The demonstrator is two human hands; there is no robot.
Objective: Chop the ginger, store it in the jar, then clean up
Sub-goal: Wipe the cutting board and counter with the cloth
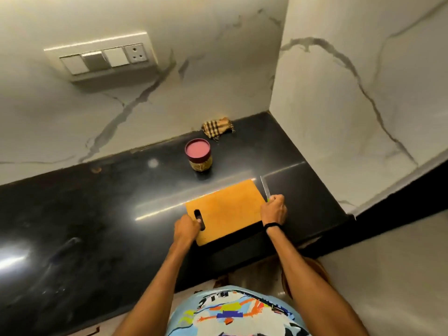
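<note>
Both hands are busy. Left hand [186, 226] grips the short end of the orange cutting board [225, 209], with fingertips poking through the dark handle slot on that end. Right hand [274, 209] is curled around the handle of a knife [264, 189]. You can just see a sliver of green handle above the knuckles, and the thin blade points away from the person, running just beside the board's right edge. There's a black wristband [274, 225] on that wrist.

The board sits at an angle on the glossy black countertop [97, 202], near the front edge. There's a dark shadow along its near side, and honestly I can't tell if it's lying flat or raised a bit.

Beyond the board and apart from it, closer to the wall, stands the jar [200, 163]. It's upright with its pinkish-red lid [197, 147] on. Something yellowish-tan shows through the glass, but it's too small to say for sure that it's the chopped ginger.

Further back, right up against the marble-look wall [218, 57], is a crumpled checked cloth [218, 128] in tan and dark stripes. Up on that wall to the left there's a switch panel [101, 58] with a socket at its right end.
</note>
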